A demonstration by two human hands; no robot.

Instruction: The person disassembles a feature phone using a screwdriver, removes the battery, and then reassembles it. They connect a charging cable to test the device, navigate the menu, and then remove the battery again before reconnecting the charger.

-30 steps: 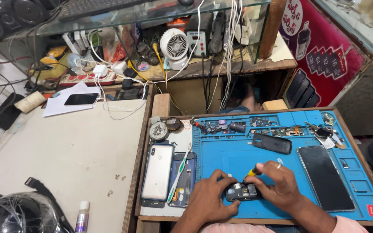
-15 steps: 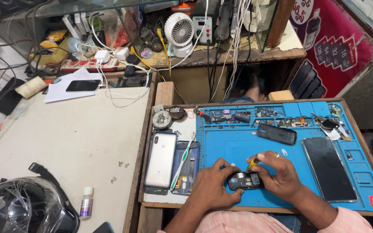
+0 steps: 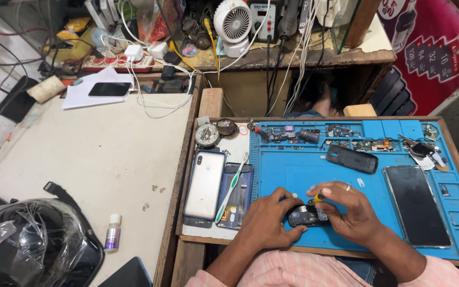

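Small dark phone (image 3: 305, 217) flat on blue mat (image 3: 314, 170), long axis left-right. Left hand (image 3: 268, 222) fingers curled, pinning its left end. Right hand (image 3: 346, 210) pinches a yellow-handled screwdriver (image 3: 317, 198) over it.

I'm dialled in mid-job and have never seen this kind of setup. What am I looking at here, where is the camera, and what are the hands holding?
There is no machine: a person works with two bare hands. The single picture comes from a camera worn on their head, looking down at a repair bench.

The left hand steadies a small dark opened phone on a blue work mat. The right hand pinches a small yellow-handled tool down onto it.

On the mat lie a black back cover, a dark glass phone and small parts along the top edge. Left of the mat are a white phone lying face down and a green toothbrush. A plastic-wrapped helmet sits far left.
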